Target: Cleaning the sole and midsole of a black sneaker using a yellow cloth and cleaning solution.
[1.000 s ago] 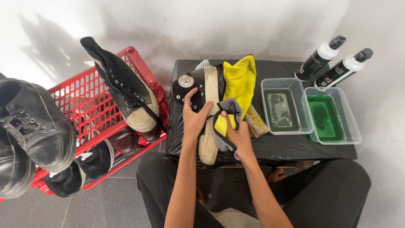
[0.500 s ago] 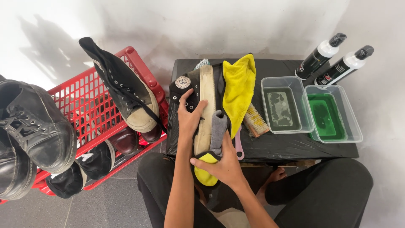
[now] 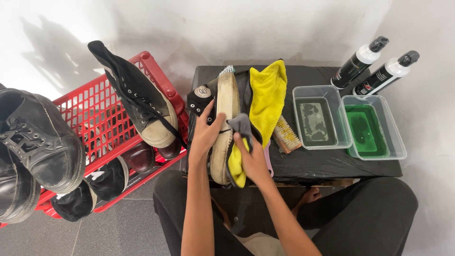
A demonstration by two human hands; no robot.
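Black shoe [image 3: 222, 118] on its side at front left of black desk [image 3: 332, 166], pale dirty sole up, toe end past the desk edge, near the lap. Left hand [image 3: 204, 135] wrapped round the shoe from the left, thumb on the sole, holding tight. Right hand [image 3: 251, 159] closed on a grey & yellow cloth [image 3: 239, 151], pressed vs. the right edge of the sole. Hands close together, shoe between them. 2nd yellow cloth [image 3: 268, 97] draped just right of the shoe, touching it. Small brush [image 3: 286, 135] w/ pale bristles flat on desk beside that cloth. Next to it, clear tub w/ murky water [image 3: 316, 118]; touching that on the right, clear tub w/ green liquid [image 3: 374, 128]. 2 dark spray bottles w/ white necks [image 3: 374, 68] lying tilted at back right corner of desk. Left of desk, red crate [image 3: 90, 109] on the floor, full of shoes; black high-top [image 3: 137, 106] propped on its rim, toe down, near the left hand. Bigger black lace shoe [image 3: 38, 137] at far left, close to the camera. Dark trousers below, one bare foot showing under the desk.
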